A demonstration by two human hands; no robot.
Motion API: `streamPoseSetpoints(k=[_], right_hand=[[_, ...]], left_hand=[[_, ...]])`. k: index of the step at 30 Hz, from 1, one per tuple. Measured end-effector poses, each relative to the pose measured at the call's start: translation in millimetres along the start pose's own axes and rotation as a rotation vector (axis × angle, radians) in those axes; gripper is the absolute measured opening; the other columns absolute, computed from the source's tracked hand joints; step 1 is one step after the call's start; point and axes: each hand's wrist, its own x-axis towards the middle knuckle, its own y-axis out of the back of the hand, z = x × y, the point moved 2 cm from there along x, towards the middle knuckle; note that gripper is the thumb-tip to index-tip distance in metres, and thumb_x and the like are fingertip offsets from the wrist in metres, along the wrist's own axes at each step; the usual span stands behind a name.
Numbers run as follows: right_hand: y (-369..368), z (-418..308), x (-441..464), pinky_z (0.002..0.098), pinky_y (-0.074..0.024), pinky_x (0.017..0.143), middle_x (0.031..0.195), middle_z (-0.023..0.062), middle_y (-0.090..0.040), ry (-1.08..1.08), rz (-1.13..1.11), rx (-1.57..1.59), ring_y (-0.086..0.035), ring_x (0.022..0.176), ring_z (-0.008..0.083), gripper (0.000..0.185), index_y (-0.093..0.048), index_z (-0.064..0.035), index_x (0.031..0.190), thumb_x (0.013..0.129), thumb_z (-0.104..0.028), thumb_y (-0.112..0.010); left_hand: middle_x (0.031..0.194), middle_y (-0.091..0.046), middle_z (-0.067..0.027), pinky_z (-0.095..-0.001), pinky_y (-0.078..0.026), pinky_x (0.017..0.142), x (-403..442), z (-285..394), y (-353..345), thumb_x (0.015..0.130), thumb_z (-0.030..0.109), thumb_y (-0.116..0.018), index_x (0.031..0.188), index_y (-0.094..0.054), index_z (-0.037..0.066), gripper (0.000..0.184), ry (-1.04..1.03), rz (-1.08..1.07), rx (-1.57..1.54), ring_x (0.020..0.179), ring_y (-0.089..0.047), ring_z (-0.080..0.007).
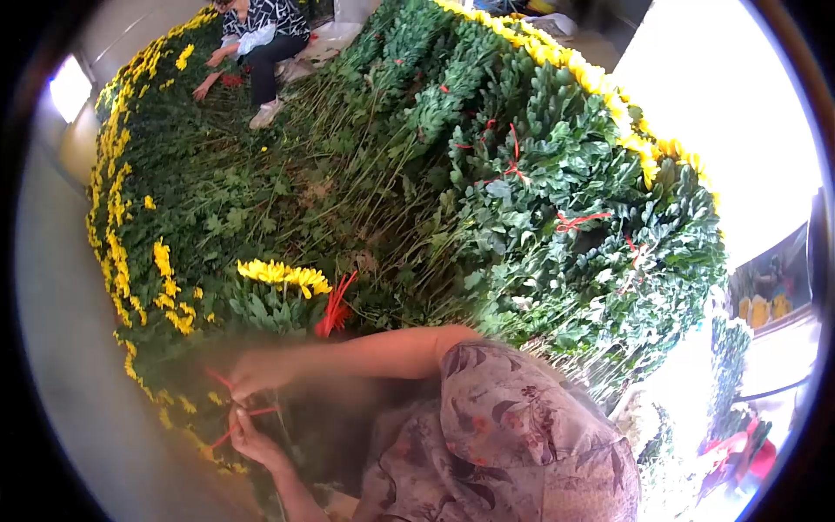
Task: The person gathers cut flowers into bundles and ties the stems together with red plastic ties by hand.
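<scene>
Low in the view, my right hand (257,374) and my left hand (253,437) come close together, fingers pinched. A thin red tie (263,411) runs between them, its loose ends sticking out on several sides. The area is hazy, so what the tie goes around cannot be made out. Leafy stems lie beneath the hands. Just beyond my right forearm is a bunch of yellow chrysanthemums (284,277). Beside that bunch lies a bundle of loose red ties (336,306).
A large heap of cut chrysanthemum stems (365,200) spreads ahead, edged with yellow blooms. Several bunches on the right carry red ties (581,222). At the far end, another person (265,43) sits on the heap, reaching into the stems. A grey wall (56,278) stands left.
</scene>
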Motion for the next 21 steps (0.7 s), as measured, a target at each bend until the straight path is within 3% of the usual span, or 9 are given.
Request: streamPoseSetpoints(k=[3, 7, 10, 12, 13, 16, 17, 19, 21], right_hand=[[0, 2, -1, 0.0272, -0.0481, 0.062, 0.071, 0.0048, -0.065, -0.003, 0.024, 0.095, -0.059, 0.065, 0.0109, 0.025, -0.065, 0.0016, 0.079, 0.087, -0.020, -0.057], [-4, -6, 0, 0.0285, -0.0472, 0.062, 0.072, 0.0057, -0.063, 0.002, 0.049, 0.096, -0.061, 0.070, 0.0148, 0.026, -0.062, 0.0011, 0.074, 0.084, -0.023, -0.062], [-6, -32, -8, 0.0332, -0.0468, 0.065, 0.078, 0.0099, -0.060, 0.054, 0.101, -0.481, -0.061, 0.080, 0.0224, 0.023, -0.059, 0.0000, 0.069, 0.074, -0.021, -0.068], [-12, -3, 4, 0.0359, -0.0466, 0.072, 0.088, 0.0105, -0.059, 0.292, -0.160, -0.787, -0.058, 0.084, 0.0260, 0.022, -0.062, -0.0022, 0.076, 0.071, -0.023, -0.067], [-13, 12, 9, 0.0366, -0.0467, 0.071, 0.090, 0.0113, -0.059, 0.306, -0.152, -0.769, -0.058, 0.084, 0.0272, 0.020, -0.061, -0.0021, 0.074, 0.070, -0.021, -0.066], [-9, 9, 7, 0.0367, -0.0466, 0.071, 0.094, 0.0112, -0.058, 0.248, -0.148, -0.680, -0.058, 0.085, 0.0262, 0.020, -0.058, -0.0011, 0.071, 0.070, -0.019, -0.066], [-6, 5, 7, 0.0367, -0.0466, 0.071, 0.094, 0.0112, -0.058, 0.251, -0.167, -0.683, -0.058, 0.085, 0.0262, 0.020, -0.058, -0.0011, 0.071, 0.070, -0.019, -0.066], [1, -1, 11, 0.0399, -0.0443, 0.072, 0.101, 0.0166, -0.054, -0.002, -0.216, -0.476, -0.055, 0.089, 0.0278, 0.016, -0.057, 0.0022, 0.071, 0.068, -0.012, -0.065], [0, 11, 20, 0.0409, -0.0443, 0.078, 0.116, 0.0163, -0.050, -0.009, -0.307, -0.541, -0.055, 0.094, 0.0258, 0.016, -0.058, 0.0017, 0.076, 0.072, -0.013, -0.063]], left_hand=[[0.097, -0.060, -0.0048, -0.0305, -0.043, 0.080, 9, 24, -12, 0.094, 0.027, -0.054, 0.110, -0.059, -0.001, 0.033, 0.340, -0.189, -0.241, 0.090, -0.055, -0.0124], [0.091, -0.058, -0.0034, -0.0283, -0.041, 0.075, 23, -1, 7, 0.093, 0.031, -0.055, 0.103, -0.060, 0.002, 0.032, 0.391, -0.329, -0.397, 0.084, -0.053, -0.0112], [0.098, -0.060, -0.0070, -0.0330, -0.040, 0.083, 27, -9, 19, 0.092, 0.035, -0.055, 0.100, -0.062, 0.001, 0.036, 0.360, -0.323, -0.423, 0.093, -0.053, -0.0168], [0.091, -0.061, -0.0073, -0.0312, -0.039, 0.081, 27, -14, 27, 0.089, 0.035, -0.058, 0.092, -0.061, 0.003, 0.032, 0.425, -0.454, -0.527, 0.089, -0.053, -0.0159], [0.086, -0.061, -0.0079, -0.0294, -0.040, 0.080, 28, -17, 31, 0.084, 0.023, -0.065, 0.090, -0.061, 0.003, 0.021, 0.405, -0.426, -0.489, 0.084, -0.053, -0.0155], [0.083, -0.062, -0.0063, -0.0337, -0.043, 0.078, 31, -20, 35, 0.077, 0.015, -0.074, 0.096, -0.063, 0.002, 0.025, 0.334, -0.499, -0.401, 0.080, -0.055, -0.0175], [0.083, -0.065, -0.0078, -0.0340, -0.044, 0.079, 32, -18, 34, 0.069, 0.002, -0.076, 0.099, -0.065, 0.001, 0.032, 0.382, -0.434, -0.399, 0.080, -0.057, -0.0181], [0.086, -0.066, -0.0083, -0.0355, -0.045, 0.082, 33, -10, 27, 0.072, 0.002, -0.074, 0.101, -0.065, 0.002, 0.030, 0.253, -0.370, -0.222, 0.083, -0.059, -0.0187], [0.088, -0.066, -0.0088, -0.0371, -0.045, 0.085, 32, 1, 22, 0.074, 0.002, -0.072, 0.102, -0.066, 0.003, 0.028, 0.135, -0.305, -0.036, 0.086, -0.060, -0.0193]])
